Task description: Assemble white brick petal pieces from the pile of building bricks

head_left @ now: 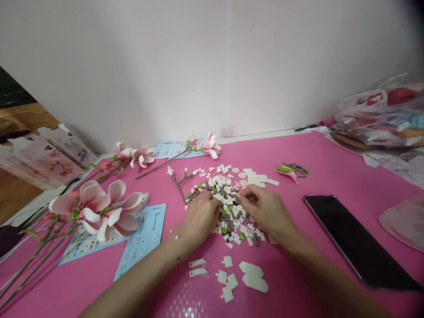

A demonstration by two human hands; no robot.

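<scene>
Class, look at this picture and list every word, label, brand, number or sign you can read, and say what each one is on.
Nothing can be read and quoted.
The blue instruction sheets: small printed marks, too small to read.
The printed pink cards: no legible words, too blurred to tell.
The plastic bags: coloured print, too blurred to read.
The phone: dark screen, no text showing.

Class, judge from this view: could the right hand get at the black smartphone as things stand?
Probably yes: only bare pink mat lies between the right hand and the smartphone.
</scene>
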